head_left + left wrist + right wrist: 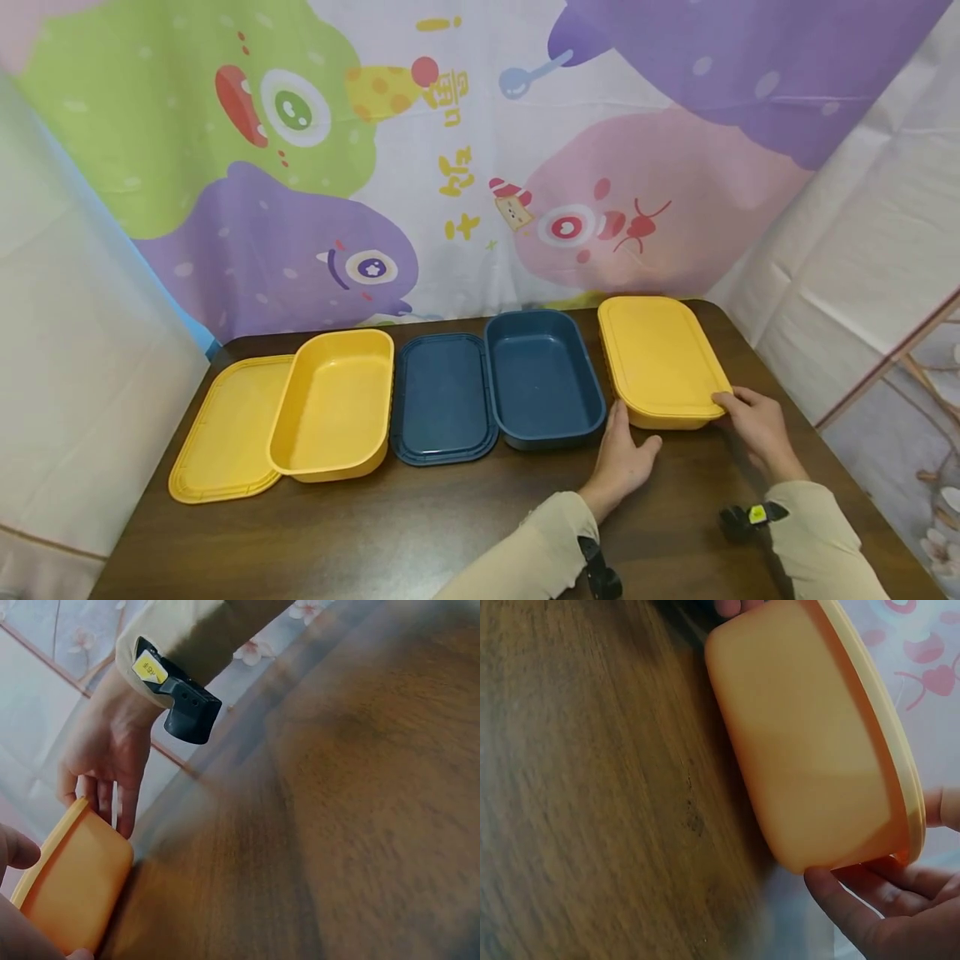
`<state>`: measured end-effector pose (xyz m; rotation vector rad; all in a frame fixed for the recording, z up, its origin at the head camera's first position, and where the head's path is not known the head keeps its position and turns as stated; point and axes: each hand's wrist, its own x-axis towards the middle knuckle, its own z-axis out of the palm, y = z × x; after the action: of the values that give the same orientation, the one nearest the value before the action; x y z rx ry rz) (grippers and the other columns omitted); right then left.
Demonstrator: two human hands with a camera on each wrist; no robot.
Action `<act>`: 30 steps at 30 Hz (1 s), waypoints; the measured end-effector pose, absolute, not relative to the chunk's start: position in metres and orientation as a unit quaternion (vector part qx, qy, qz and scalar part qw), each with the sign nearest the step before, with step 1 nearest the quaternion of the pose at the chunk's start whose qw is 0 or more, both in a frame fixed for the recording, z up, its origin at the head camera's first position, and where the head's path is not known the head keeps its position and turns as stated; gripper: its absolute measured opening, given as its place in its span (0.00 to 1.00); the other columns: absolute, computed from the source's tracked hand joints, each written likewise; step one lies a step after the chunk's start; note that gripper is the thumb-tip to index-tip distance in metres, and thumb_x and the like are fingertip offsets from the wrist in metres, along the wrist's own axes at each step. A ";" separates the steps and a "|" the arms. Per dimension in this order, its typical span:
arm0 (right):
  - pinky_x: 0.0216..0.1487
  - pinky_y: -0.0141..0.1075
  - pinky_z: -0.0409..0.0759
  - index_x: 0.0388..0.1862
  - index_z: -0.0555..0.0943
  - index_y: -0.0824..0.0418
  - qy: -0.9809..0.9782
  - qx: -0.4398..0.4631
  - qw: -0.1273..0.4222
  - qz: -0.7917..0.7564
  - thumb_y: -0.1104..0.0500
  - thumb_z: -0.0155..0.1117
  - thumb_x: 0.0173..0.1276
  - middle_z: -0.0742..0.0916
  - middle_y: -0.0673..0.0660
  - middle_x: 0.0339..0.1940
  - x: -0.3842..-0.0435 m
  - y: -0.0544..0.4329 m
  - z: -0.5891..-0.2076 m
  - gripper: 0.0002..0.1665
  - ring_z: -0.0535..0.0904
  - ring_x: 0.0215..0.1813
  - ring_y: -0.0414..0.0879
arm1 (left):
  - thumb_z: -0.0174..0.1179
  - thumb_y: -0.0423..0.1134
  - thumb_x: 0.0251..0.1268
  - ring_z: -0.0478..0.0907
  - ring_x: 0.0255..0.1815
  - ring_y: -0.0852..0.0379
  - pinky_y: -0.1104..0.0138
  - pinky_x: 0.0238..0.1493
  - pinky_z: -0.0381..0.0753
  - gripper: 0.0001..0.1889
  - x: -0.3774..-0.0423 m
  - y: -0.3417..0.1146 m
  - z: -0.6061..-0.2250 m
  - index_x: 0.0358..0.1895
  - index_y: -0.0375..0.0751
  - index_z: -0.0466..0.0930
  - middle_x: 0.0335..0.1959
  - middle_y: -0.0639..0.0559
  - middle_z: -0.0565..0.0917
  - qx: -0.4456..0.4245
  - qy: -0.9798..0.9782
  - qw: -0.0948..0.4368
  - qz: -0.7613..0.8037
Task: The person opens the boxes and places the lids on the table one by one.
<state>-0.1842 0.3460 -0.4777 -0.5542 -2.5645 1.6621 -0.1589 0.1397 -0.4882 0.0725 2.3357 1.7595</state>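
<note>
A yellow lunchbox-style container (667, 422) stands at the right of the table, its flat yellow lid (660, 354) lying over the top. My left hand (624, 461) touches its left side near the front corner with extended fingers, thumb spread away. At the front right corner, my right hand (759, 425) grips the container, thumb at the lid's edge and the other fingers along the side wall. The right wrist view shows the container wall (802, 742) between both hands, with only the left fingertips (731, 606) visible.
Left of the lidded container are an open dark blue container (543, 383), a dark blue lid (444, 400), an open yellow container (333, 408) and another yellow lid (225, 433). They form a row on the brown wooden table (360, 533). A printed cartoon curtain (465, 275) hangs behind.
</note>
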 end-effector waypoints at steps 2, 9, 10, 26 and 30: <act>0.41 0.29 0.84 0.66 0.66 0.79 -0.826 -0.177 0.015 0.534 0.51 0.53 0.74 0.80 0.55 0.46 -0.183 0.347 -0.479 0.35 0.76 0.32 0.25 | 0.61 0.40 0.64 0.57 0.77 0.51 0.59 0.75 0.59 0.38 -0.157 0.139 -0.490 0.75 0.38 0.56 0.78 0.46 0.58 0.030 0.796 0.099 0.596; 0.40 0.29 0.84 0.66 0.65 0.80 -0.810 -0.162 0.015 0.563 0.53 0.55 0.74 0.78 0.35 0.31 -0.179 0.348 -0.483 0.35 0.78 0.32 0.25 | 0.58 0.40 0.66 0.56 0.78 0.51 0.60 0.75 0.59 0.37 -0.151 0.136 -0.496 0.76 0.37 0.55 0.78 0.45 0.56 0.043 0.800 0.093 0.591; 0.39 0.28 0.84 0.66 0.65 0.80 -0.808 -0.161 0.016 0.566 0.53 0.55 0.74 0.77 0.34 0.31 -0.178 0.348 -0.483 0.35 0.78 0.32 0.25 | 0.58 0.40 0.66 0.56 0.78 0.51 0.59 0.75 0.59 0.37 -0.150 0.136 -0.496 0.76 0.37 0.55 0.78 0.45 0.56 0.044 0.800 0.093 0.592; 0.40 0.28 0.84 0.66 0.65 0.80 -0.796 -0.159 0.011 0.584 0.56 0.57 0.72 0.77 0.36 0.33 -0.178 0.340 -0.477 0.34 0.78 0.33 0.27 | 0.57 0.41 0.67 0.55 0.78 0.53 0.59 0.75 0.60 0.37 -0.140 0.129 -0.498 0.77 0.40 0.53 0.79 0.50 0.54 0.038 0.799 0.086 0.593; 0.40 0.27 0.83 0.66 0.65 0.79 -0.801 -0.160 0.003 0.577 0.54 0.57 0.72 0.78 0.38 0.35 -0.175 0.339 -0.477 0.35 0.78 0.34 0.27 | 0.57 0.40 0.67 0.55 0.78 0.53 0.59 0.75 0.59 0.37 -0.136 0.127 -0.497 0.76 0.39 0.53 0.79 0.49 0.54 0.042 0.800 0.086 0.593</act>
<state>-0.1753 0.3390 -0.4772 -0.5014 -2.5119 1.8087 -0.1356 0.1268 -0.4972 0.1241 2.3836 1.7667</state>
